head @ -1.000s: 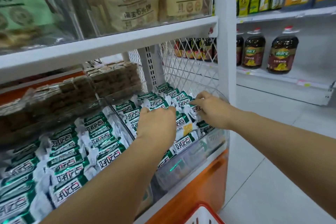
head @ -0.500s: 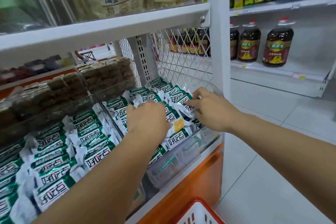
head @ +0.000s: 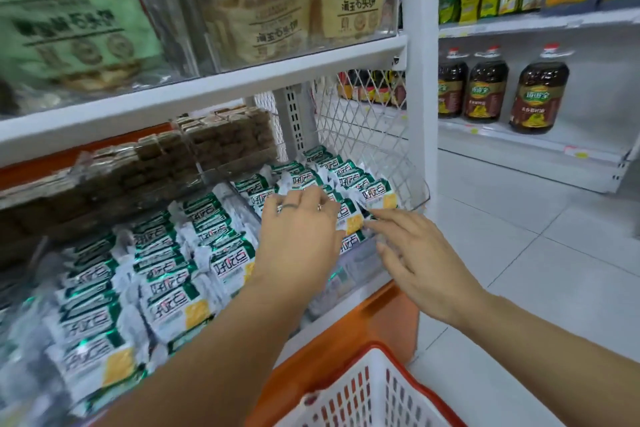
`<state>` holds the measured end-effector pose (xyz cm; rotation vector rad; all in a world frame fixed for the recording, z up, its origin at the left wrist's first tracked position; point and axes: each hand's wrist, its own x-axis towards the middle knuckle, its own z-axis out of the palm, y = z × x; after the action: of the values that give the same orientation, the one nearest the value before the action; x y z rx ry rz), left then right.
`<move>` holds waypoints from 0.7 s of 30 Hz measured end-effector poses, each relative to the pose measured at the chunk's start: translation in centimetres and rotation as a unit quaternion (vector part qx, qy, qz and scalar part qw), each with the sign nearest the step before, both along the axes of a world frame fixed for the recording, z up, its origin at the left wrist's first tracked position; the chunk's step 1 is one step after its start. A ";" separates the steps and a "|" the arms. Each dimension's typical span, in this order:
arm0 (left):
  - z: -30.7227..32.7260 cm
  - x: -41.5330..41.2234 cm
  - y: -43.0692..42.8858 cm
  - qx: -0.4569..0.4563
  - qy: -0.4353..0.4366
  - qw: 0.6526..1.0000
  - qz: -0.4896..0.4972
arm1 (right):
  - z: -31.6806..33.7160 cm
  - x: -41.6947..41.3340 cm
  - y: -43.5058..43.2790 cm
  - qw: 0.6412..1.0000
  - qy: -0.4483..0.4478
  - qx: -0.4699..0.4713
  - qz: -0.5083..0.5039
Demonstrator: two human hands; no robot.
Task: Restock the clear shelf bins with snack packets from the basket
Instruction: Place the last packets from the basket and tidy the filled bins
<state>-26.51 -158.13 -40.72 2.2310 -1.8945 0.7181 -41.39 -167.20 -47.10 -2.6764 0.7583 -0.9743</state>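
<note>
- As the left hand (head: 298, 239), its grip hidden, covers green-and-white foil snack packets (head: 377, 192) in the far-right clear plastic bin (head: 417, 180), levelling rows gently seems best.
- Right hand (head: 415, 253): fingers spread, holding nothing.

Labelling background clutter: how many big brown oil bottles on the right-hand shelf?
3 bottles in a row on the white shelf: left bottle partly behind the post, middle bottle, right bottle. Others may hide behind the post.

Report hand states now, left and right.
Left hand: fingers bent down into the snack packets, grip hidden, cannot tell.
Right hand: open, fingers spread, fingertips by the packets at the front.
</note>
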 end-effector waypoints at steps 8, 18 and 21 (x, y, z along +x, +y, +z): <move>-8.5 2.5 17.5 0.018 0.102 0.984 -0.142 | -7.6 -0.6 11.2 0.981 0.048 0.095 0.165; -21.6 4.6 31.3 0.128 0.240 0.962 0.002 | -22.1 3.8 22.0 0.859 0.375 0.250 0.243; -23.8 4.7 33.0 0.148 0.262 0.953 0.036 | -26.1 3.9 24.9 0.794 0.505 0.206 0.268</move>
<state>-21.76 -125.09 -64.55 2.3499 -1.7347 -0.1689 -37.52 -142.31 -73.19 -2.5767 0.2149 0.7564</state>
